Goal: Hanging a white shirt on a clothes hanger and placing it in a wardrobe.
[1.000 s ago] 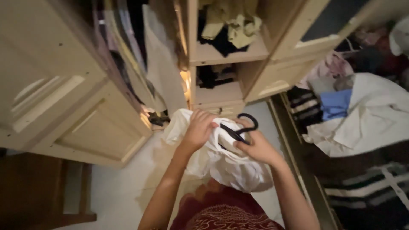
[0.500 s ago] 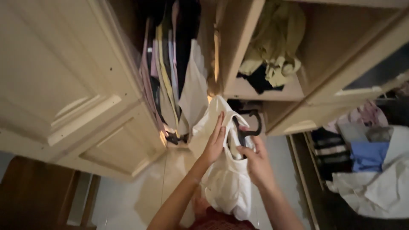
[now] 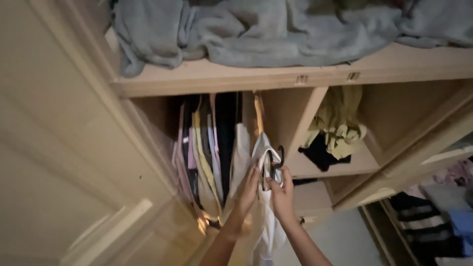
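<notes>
Both hands, left (image 3: 248, 185) and right (image 3: 282, 193), pinch a white garment (image 3: 263, 216) on a black hanger (image 3: 276, 162), raised toward the hanging clothes (image 3: 207, 143), ready, it seems, to be hooked up beside them

We are looking up into a pale wooden wardrobe (image 3: 74, 148) whose door (image 3: 44, 197) is standing open on the left. A grey blanket (image 3: 256, 29) is lying crumpled along the top shelf (image 3: 315, 74), its edge drooping over the front on the left. Below it, a row of hanging clothes (image 3: 207, 143) in pink, yellow, black and white is filling the left compartment. In the cubby to the right, an olive-yellow garment (image 3: 337, 123) is spilling over a black one (image 3: 320, 155). At the lower right, we are seeing loose clothes (image 3: 443, 207), striped, blue and pink, lying in a heap.
</notes>
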